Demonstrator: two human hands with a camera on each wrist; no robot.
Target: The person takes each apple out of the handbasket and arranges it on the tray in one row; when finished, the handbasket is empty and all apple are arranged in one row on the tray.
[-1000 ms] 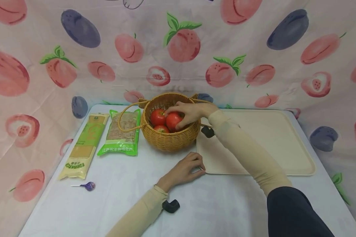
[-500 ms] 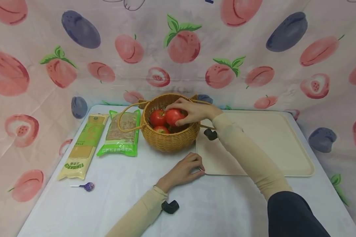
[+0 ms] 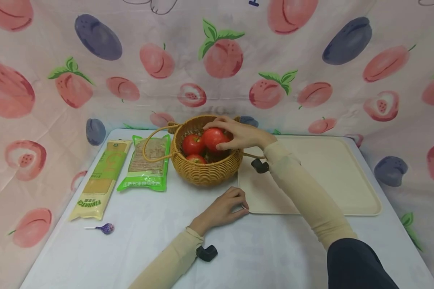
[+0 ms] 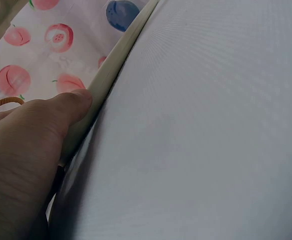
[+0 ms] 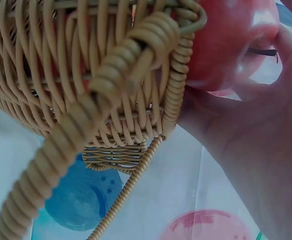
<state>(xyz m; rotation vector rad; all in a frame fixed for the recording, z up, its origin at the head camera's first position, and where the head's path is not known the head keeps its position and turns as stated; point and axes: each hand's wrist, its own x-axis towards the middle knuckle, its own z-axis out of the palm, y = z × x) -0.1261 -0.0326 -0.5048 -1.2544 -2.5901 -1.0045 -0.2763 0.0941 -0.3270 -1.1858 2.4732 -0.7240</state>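
**Round red apple (image 3: 214, 138) held at the mouth of a tan wicker basket (image 3: 205, 173)**

I pinch the apple between the curved fingers and thumb of my right hand (image 3: 240, 134), probably gripping its sides because that suits its roundness. More red apples (image 3: 193, 144) lie lower, kept together, I judge, by the basket's wall. My left hand (image 3: 222, 206) pinches the near-left corner of a flat beige rectangular tray (image 3: 325, 172), thumb against its edge, seemingly to steady it; how firmly I cannot tell. My right arm (image 3: 307, 188) slants above the tray, hand arched over the rim; my left hand sits low, near the white-covered table (image 3: 137, 228).
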